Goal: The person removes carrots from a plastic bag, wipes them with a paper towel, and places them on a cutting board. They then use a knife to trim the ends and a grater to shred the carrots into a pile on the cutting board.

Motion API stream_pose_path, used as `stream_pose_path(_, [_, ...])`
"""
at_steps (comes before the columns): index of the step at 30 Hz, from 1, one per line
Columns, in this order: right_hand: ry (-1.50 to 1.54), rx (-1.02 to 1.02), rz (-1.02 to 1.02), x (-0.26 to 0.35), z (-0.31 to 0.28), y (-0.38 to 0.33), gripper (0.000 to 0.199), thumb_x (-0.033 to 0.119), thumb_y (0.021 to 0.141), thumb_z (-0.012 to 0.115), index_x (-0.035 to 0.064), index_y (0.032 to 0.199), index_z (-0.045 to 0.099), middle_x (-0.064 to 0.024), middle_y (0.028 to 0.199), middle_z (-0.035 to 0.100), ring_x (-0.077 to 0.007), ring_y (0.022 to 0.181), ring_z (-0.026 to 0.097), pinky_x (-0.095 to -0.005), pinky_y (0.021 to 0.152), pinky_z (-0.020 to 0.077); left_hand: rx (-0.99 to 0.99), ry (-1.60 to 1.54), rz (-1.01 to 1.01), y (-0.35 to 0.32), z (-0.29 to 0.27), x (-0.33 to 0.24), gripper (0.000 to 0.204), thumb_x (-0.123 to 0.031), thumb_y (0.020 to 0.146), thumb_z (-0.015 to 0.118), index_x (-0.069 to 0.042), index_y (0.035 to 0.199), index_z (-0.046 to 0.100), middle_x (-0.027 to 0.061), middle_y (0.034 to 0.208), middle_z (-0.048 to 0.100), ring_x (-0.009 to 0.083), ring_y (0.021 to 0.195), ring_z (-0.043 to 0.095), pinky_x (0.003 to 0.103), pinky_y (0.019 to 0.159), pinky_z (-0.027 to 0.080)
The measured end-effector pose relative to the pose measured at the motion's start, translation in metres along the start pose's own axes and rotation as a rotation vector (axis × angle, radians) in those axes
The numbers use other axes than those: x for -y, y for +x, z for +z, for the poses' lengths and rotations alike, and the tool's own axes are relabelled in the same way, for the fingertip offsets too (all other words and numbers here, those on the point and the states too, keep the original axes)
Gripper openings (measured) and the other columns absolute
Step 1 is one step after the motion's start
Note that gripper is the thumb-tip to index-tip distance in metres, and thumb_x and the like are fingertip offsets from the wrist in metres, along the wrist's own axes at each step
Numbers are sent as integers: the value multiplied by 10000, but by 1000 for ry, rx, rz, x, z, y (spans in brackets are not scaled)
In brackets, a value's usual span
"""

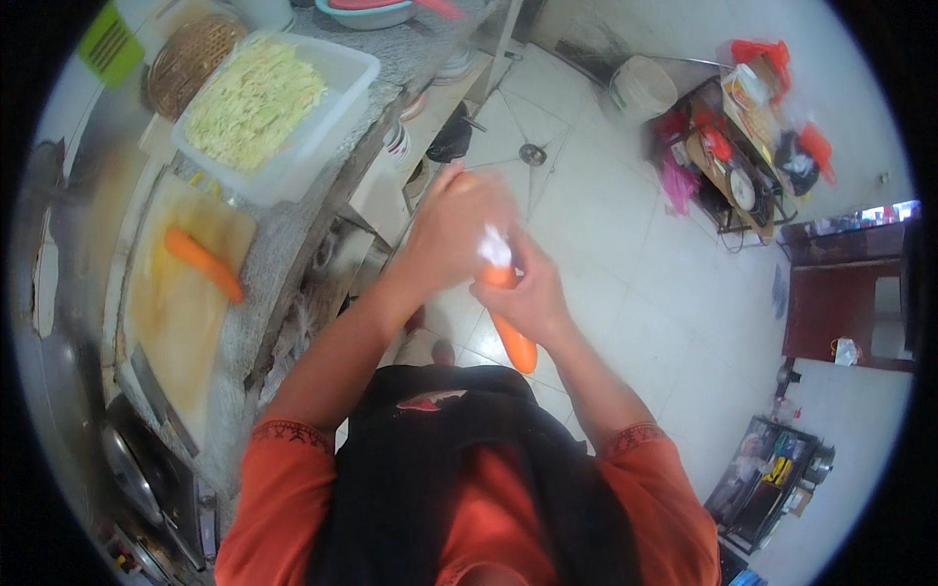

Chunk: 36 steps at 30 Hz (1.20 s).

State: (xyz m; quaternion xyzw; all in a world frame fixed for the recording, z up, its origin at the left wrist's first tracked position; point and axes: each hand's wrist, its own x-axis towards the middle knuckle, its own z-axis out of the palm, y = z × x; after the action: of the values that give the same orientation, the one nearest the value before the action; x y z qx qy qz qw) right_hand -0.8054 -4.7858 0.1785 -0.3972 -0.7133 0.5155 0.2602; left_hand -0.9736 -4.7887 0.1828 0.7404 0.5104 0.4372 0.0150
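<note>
A large orange carrot [514, 342] points down toward my body over the floor. My right hand [535, 298] wraps round its upper part, fingers closed. Close beside it, my left hand [457, 230] is curled and partly smeared by motion; what its fingers hold is hidden. Between the two hands, against the carrot's top end, shows a small white thing [494, 247], too blurred to name. A second carrot [203, 264] lies on the cutting board [186, 332] at my left.
On the stone counter [293, 230] a clear plastic tub [342, 78] holds shredded pale green vegetable. A cleaver [161, 396] lies along the board's near edge. A round woven brown mat [191, 59] is behind the tub. Loaded racks [733, 176] line the right wall.
</note>
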Motion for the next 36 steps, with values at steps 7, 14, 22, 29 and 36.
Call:
stream_pose_path(7, [-203, -91, 23, 20, -37, 35, 726, 74, 663, 734, 47, 1327, 442, -106, 1130, 580, -232, 999, 580, -347, 848, 485, -259, -1100, -1102, 25, 31, 72, 273, -181, 948, 499, -94, 1204, 530, 67, 1077, 593, 195, 986, 590, 360, 815, 510])
stream_pose_path(14, [-64, -111, 38, 13, -74, 104, 668, 175, 757, 709, 75, 1345, 409, -134, 1179, 520, -254, 1030, 556, -384, 807, 503, -193, -1575, -1018, 82, 77, 54, 443, -363, 1009, 387, -103, 1368, 374, 65, 1240, 494, 186, 1100, 517, 380, 932, 457])
stream_pose_path(22, [1378, 93, 467, -26, -108, 127, 496, 404, 933, 539, 73, 1287, 432, -144, 975, 592, -204, 702, 605, -321, 594, 517, -128, -1518, -1034, 158, 133, 82, 504, -429, 986, 417, -35, 1298, 457, 85, 1116, 582, 193, 943, 592, 320, 803, 497])
stream_pose_path(29, [828, -158, 425, -67, -188, 169, 410, 32, 832, 608, 42, 1211, 451, -86, 841, 582, -146, 582, 557, -268, 520, 477, 22, -696, -711, 208, 197, 109, 263, -118, 877, 581, -37, 1127, 581, 58, 1073, 610, 171, 958, 599, 290, 807, 474])
stream_pose_path(36, [517, -148, 269, -142, -296, 206, 593, -9, 769, 634, 27, 1311, 396, -87, 918, 600, -188, 777, 613, -319, 702, 508, 450, -92, 211, 311, 305, 96, 185, -156, 773, 611, -139, 957, 616, -2, 1139, 603, 273, 1199, 487, 586, 1047, 216])
